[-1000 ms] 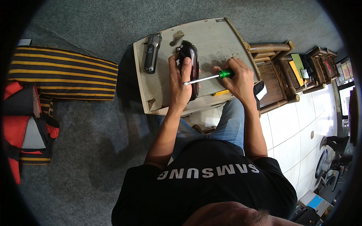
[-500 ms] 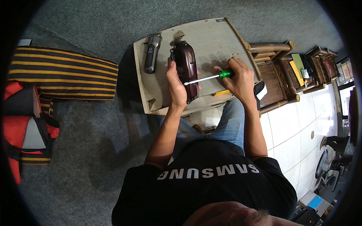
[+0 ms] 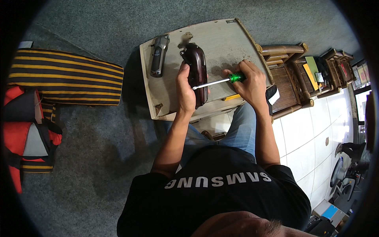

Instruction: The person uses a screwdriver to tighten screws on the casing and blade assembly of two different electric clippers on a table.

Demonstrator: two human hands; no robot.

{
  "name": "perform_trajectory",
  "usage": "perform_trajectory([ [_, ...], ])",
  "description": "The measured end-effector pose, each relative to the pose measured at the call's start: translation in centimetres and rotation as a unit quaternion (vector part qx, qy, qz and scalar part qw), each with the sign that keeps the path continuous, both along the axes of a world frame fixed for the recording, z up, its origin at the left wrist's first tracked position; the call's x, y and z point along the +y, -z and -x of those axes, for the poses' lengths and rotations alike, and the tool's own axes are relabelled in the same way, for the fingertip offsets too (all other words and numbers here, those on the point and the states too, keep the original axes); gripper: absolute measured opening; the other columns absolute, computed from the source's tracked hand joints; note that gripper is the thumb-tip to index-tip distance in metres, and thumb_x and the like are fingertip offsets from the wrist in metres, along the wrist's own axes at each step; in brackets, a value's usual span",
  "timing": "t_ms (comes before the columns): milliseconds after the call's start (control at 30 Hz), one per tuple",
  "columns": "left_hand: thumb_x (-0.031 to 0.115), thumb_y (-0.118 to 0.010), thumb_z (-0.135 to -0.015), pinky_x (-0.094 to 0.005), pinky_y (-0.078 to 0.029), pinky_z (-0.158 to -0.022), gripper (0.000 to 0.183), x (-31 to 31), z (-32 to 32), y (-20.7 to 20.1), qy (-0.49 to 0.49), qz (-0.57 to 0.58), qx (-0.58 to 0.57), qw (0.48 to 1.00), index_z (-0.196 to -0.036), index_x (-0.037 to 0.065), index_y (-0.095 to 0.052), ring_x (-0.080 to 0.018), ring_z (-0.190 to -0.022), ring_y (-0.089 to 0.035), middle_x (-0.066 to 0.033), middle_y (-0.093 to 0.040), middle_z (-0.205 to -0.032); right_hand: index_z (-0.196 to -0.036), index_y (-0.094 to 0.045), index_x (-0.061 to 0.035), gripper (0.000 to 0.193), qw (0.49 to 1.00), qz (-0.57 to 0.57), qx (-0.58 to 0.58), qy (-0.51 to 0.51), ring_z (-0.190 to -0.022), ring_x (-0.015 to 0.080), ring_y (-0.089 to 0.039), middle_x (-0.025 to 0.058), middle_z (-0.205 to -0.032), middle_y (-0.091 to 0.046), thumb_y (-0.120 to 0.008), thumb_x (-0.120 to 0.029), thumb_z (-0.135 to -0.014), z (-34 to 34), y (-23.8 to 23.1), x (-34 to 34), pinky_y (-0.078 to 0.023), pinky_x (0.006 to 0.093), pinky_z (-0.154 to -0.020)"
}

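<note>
A glossy dark maroon hair clipper [image 3: 197, 65] is held lengthwise in my left hand [image 3: 185, 91], the thumb along its left side and fingertips showing at its right edge. My right hand [image 3: 252, 85] is closed round the green handle of a screwdriver [image 3: 215, 82]. Its metal shaft points left and crosses in front of the clipper's lower half, with the tip by the left palm. Whether the tip touches the clipper, I cannot tell. A second, grey hair clipper [image 3: 159, 57] lies on the pale wooden table [image 3: 225, 43], left of my left hand.
A yellow strip [image 3: 231, 97] lies near the table's front edge. Dark specks dot the tabletop at right. Bamboo furniture [image 3: 286, 85] stands to the right, over white floor tiles [image 3: 302, 136]. At left are a striped cushion [image 3: 67, 77] and a red and black bag [image 3: 29, 138].
The maroon clipper has turned slightly in my left hand, and the left thumb has shifted a little with it. My right hand and the screwdriver look unchanged.
</note>
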State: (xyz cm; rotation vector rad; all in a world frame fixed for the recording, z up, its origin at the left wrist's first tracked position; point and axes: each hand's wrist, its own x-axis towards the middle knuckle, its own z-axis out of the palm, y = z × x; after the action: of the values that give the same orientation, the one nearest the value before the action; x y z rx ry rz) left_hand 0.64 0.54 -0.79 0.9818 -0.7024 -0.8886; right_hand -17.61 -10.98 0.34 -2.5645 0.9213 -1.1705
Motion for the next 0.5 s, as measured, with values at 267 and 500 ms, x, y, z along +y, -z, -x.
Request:
perform_trajectory([
  [267,0.059,-0.040,-0.110,-0.0298,-0.057,-0.053,0.060,-0.1,0.1,0.0,-0.015,0.003,-0.017,1.000,-0.118,0.005,-0.062,-0.0143,-0.060,-0.066,-0.0066,-0.067,-0.088,-0.077,-0.064,-0.0039,0.043,1.000,-0.004,0.003,-0.002,-0.068,0.0257,-0.065,0.0076,-0.073,-0.062,-0.086,-0.040,-0.088,-0.1,-0.1,0.0,-0.050,0.0413,-0.061],
  [500,0.061,-0.041,-0.110,-0.0285,-0.054,-0.049,0.060,0.0,0.7,-1.5,-0.058,-0.045,-0.108,0.991,-0.114,0.005,-0.062,-0.0139,-0.055,-0.064,-0.0064,-0.066,-0.084,-0.076,-0.064,-0.0037,0.043,1.000,0.000,-0.009,-0.003,-0.068,0.0264,-0.065,0.0080,-0.073,-0.062,-0.086,-0.039,-0.088,-0.1,-0.1,0.1,-0.050,0.0415,-0.061],
])
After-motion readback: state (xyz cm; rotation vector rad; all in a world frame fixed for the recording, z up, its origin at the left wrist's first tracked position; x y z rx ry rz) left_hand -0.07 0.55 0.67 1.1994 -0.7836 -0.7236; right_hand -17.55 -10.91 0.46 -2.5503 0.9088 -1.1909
